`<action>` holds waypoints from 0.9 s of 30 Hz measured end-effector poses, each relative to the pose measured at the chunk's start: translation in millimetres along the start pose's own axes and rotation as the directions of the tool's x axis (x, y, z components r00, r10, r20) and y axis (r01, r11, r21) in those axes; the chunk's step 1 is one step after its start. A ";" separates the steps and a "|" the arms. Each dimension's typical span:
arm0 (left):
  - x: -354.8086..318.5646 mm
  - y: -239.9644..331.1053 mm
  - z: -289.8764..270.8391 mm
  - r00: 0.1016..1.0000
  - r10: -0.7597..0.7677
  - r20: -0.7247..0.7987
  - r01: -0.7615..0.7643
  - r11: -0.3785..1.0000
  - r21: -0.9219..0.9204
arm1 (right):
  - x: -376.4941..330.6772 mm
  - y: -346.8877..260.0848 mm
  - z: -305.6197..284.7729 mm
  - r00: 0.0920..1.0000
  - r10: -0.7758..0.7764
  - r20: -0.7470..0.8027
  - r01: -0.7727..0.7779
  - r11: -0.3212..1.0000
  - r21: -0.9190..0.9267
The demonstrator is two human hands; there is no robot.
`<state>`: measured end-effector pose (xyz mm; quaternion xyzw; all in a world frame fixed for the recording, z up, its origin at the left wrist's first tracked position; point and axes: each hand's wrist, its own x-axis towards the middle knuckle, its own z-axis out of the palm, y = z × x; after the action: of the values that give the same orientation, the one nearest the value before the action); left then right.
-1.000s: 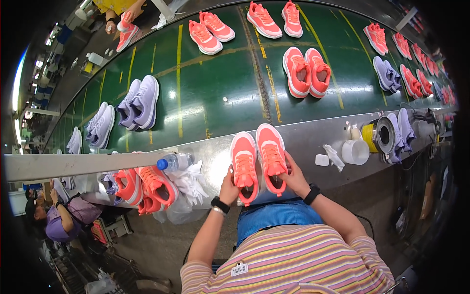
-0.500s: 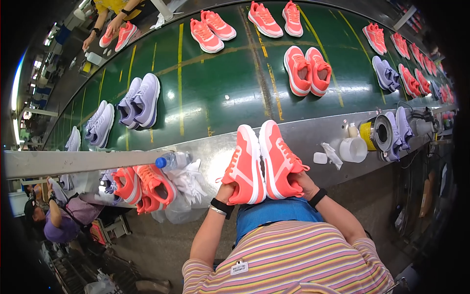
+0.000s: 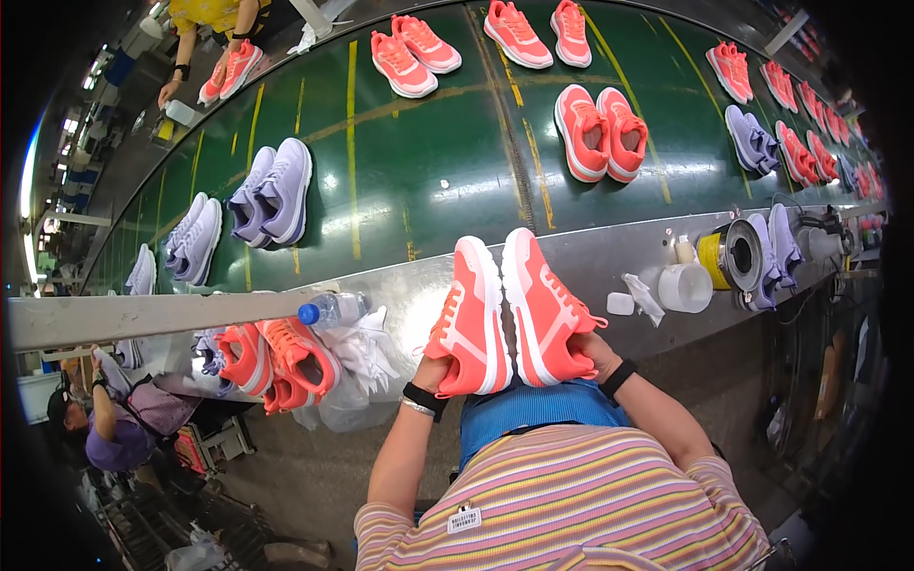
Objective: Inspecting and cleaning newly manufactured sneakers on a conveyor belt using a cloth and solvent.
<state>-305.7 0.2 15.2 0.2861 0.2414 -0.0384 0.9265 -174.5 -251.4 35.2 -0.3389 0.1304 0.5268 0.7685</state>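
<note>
Head: fingers [image 3: 436, 371] hold coral shoes [image 3: 479, 328], toes [image 3: 471, 246] toward belt [image 3: 433, 162] edge, bare ledge [image 3: 590, 271] alongside.

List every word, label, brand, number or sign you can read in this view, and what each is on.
White label on the striped shirt: dark lettering is there, but I won't copy the wording.
Yellow band on the round metal can: any print is too small to read.
Blue-capped bottle: nothing legible.
Held coral shoes: no words or numbers can be made out.
</note>
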 end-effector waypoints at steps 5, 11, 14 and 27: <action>3.0 2.5 4.3 1.000 -0.028 -0.003 0.028 0.998 -0.058 | 9.9 6.2 -16.9 0.998 0.020 0.051 -0.022 0.999 0.044; 7.9 7.4 1.4 0.999 -0.041 0.004 0.041 0.999 -0.007 | 10.9 1.9 -18.0 0.999 0.016 0.046 -0.016 1.000 -0.003; 7.6 15.6 4.8 0.994 -0.106 0.021 0.107 0.991 -0.079 | 6.0 -2.4 -18.2 0.999 -0.028 0.045 0.033 0.994 -0.104; -19.4 45.3 -9.7 0.994 0.099 0.044 -0.108 0.874 0.474 | -8.3 -38.4 27.7 0.941 -0.306 0.144 0.338 0.820 -0.463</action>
<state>-317.4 41.9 40.5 0.5166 0.2005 -0.0497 0.8309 -147.7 -247.5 74.9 -0.5193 -0.0880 0.4155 0.7416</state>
